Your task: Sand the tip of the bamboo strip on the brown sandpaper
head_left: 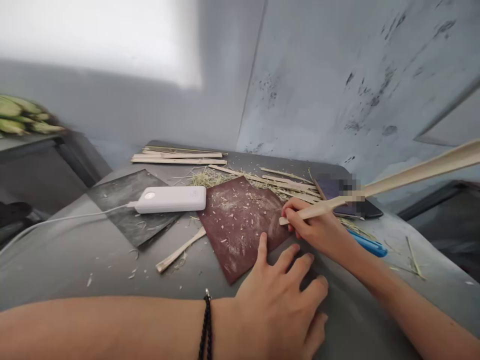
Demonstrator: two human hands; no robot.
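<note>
My right hand (pixel 315 227) grips a long pale bamboo strip (pixel 412 175) near its lower end, whose tip rests on the right edge of a reddish-brown sandpaper sheet (pixel 236 220). The strip runs up and off to the right. My left hand (pixel 285 300) lies flat on the grey table (pixel 75 260) with fingers spread, its thumb pressing the sheet's near edge. A black bead bracelet (pixel 205 325) circles my left wrist.
A white power bank (pixel 170 199) with a cable lies on a dark sheet (pixel 127 200). A carved bamboo piece (pixel 180 250) lies left of the sandpaper. Bamboo strips (pixel 180 156) and shavings sit at the back, a phone (pixel 348 200) and blue tool (pixel 369 245) to the right.
</note>
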